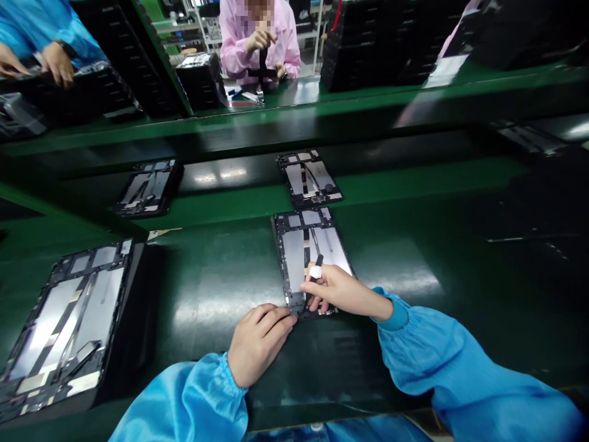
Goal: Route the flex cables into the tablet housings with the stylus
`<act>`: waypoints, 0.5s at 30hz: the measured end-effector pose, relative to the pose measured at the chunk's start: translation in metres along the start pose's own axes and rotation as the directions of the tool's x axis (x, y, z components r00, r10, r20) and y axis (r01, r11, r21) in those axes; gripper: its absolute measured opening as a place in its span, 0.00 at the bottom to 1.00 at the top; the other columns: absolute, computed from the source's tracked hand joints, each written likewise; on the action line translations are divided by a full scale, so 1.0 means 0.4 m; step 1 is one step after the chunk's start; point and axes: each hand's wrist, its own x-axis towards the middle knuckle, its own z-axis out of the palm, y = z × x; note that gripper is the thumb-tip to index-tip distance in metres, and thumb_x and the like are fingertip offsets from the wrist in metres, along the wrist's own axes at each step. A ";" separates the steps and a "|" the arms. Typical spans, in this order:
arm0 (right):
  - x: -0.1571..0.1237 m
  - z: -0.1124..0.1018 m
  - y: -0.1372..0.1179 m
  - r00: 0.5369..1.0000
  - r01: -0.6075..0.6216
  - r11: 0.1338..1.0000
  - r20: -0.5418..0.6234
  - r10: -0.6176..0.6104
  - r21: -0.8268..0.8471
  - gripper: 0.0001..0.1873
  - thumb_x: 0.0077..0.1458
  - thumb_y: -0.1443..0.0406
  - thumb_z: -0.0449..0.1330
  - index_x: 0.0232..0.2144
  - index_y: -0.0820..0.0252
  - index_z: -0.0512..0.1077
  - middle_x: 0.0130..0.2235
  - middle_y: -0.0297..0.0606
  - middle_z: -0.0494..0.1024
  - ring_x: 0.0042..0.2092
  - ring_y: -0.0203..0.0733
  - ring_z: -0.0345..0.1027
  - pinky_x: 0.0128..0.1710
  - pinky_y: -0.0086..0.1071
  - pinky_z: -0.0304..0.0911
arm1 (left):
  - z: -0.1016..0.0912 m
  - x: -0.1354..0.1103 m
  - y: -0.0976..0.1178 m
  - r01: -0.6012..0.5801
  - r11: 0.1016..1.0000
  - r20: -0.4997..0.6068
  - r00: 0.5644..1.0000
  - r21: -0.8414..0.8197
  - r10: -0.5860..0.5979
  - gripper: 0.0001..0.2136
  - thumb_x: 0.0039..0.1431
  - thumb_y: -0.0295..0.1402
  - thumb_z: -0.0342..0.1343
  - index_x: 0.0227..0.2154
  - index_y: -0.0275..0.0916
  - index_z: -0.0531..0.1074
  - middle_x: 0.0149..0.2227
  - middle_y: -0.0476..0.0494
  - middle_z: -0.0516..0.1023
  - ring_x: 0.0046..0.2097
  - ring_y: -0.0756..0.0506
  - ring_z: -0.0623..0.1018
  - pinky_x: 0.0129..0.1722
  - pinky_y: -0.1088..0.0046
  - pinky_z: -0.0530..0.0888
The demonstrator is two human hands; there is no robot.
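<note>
- On the tabletop [197, 270] lies the opened tablet [294, 261].
- Left hand [260, 341] touches its near corner, best kept steady; whether pinching, cannot tell.
- Right hand [339, 286] pinches a white-banded tool [315, 272]; light pressure seems wise.

An opened tablet [297, 258], silver inside up, lies on the green bench [202, 307], a white-banded tool [316, 271] slanting above

Smooth, silvery, metal-looking panels are framed by dark, plastic-looking edges in the opened tablet [293, 258]. Overhead light is mirrored in blurred patches by the glossy green work surface [207, 307]. Thin, satiny, wrinkled cloth is seen in the blue sleeves [432, 353], while a duller finish is shown by the stacked black trays [363, 46].
</note>
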 end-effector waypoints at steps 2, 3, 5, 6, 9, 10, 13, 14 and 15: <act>0.000 0.000 0.002 1.000 0.005 1.000 0.000 -0.005 0.000 0.17 0.53 0.53 0.63 0.30 0.60 0.65 0.21 0.32 0.75 0.24 0.38 0.75 0.17 0.22 0.67 | 0.000 0.001 0.000 0.001 1.000 0.003 1.000 -0.004 -0.001 0.08 0.66 0.26 0.53 0.45 0.37 0.74 0.43 0.44 0.79 0.43 0.46 0.73 0.42 0.69 0.75; 0.000 0.000 0.002 1.000 0.009 1.000 -0.001 -0.009 0.000 0.17 0.53 0.54 0.63 0.30 0.60 0.65 0.21 0.32 0.75 0.24 0.38 0.75 0.17 0.22 0.67 | 0.000 0.001 0.000 0.002 1.000 0.004 1.000 -0.004 -0.002 0.08 0.66 0.26 0.53 0.45 0.37 0.74 0.43 0.44 0.79 0.43 0.46 0.73 0.42 0.69 0.75; -0.001 -0.001 0.004 1.000 0.014 1.000 -0.001 -0.014 0.001 0.16 0.54 0.54 0.63 0.30 0.60 0.65 0.21 0.32 0.75 0.24 0.38 0.75 0.17 0.22 0.67 | 0.001 0.001 0.000 0.002 1.000 0.005 1.000 0.001 -0.002 0.08 0.66 0.27 0.53 0.45 0.37 0.74 0.42 0.44 0.79 0.43 0.46 0.73 0.42 0.69 0.75; -0.001 -0.001 0.005 1.000 0.014 1.000 -0.001 -0.014 0.001 0.16 0.54 0.54 0.63 0.30 0.60 0.65 0.21 0.32 0.75 0.24 0.38 0.75 0.17 0.22 0.67 | 0.001 0.000 0.000 0.001 1.000 0.004 1.000 0.005 -0.002 0.08 0.66 0.27 0.53 0.45 0.37 0.74 0.42 0.44 0.79 0.43 0.46 0.73 0.42 0.69 0.75; -0.002 -0.001 0.005 1.000 0.012 1.000 -0.003 -0.012 -0.009 0.15 0.54 0.55 0.63 0.30 0.60 0.65 0.21 0.32 0.75 0.24 0.39 0.75 0.17 0.22 0.67 | 0.002 -0.002 0.000 0.003 1.000 0.007 1.000 0.009 -0.003 0.08 0.66 0.27 0.53 0.45 0.38 0.74 0.42 0.44 0.78 0.43 0.46 0.73 0.43 0.69 0.75; -0.002 -0.001 0.005 1.000 0.012 1.000 -0.003 -0.012 -0.016 0.15 0.54 0.55 0.62 0.30 0.60 0.66 0.21 0.33 0.75 0.24 0.39 0.75 0.17 0.22 0.67 | 0.001 -0.003 -0.001 0.005 1.000 0.014 1.000 0.007 -0.005 0.08 0.66 0.27 0.53 0.45 0.37 0.74 0.43 0.44 0.78 0.43 0.46 0.73 0.43 0.69 0.75; 0.000 0.000 0.002 1.000 0.008 0.999 0.004 -0.008 -0.033 0.14 0.55 0.55 0.62 0.31 0.61 0.66 0.22 0.34 0.76 0.24 0.39 0.75 0.17 0.23 0.68 | -0.003 -0.006 -0.001 -0.018 1.000 0.055 0.998 0.026 0.016 0.11 0.67 0.27 0.51 0.49 0.38 0.73 0.44 0.44 0.77 0.44 0.45 0.72 0.43 0.68 0.74; 0.001 0.000 0.001 1.000 0.007 0.999 0.007 -0.006 -0.032 0.14 0.55 0.56 0.62 0.31 0.61 0.66 0.22 0.34 0.76 0.24 0.39 0.75 0.17 0.23 0.68 | -0.006 -0.006 -0.001 -0.038 0.998 0.075 0.997 0.048 0.034 0.12 0.68 0.27 0.49 0.50 0.39 0.72 0.45 0.44 0.77 0.44 0.44 0.72 0.42 0.68 0.74; 0.002 0.000 0.000 1.000 0.006 1.000 0.013 -0.006 -0.028 0.14 0.55 0.56 0.62 0.31 0.61 0.66 0.22 0.34 0.76 0.24 0.39 0.75 0.17 0.23 0.68 | -0.008 -0.005 -0.001 -0.060 0.995 0.098 0.994 0.077 0.052 0.13 0.69 0.27 0.47 0.51 0.40 0.72 0.45 0.43 0.77 0.44 0.44 0.72 0.41 0.67 0.74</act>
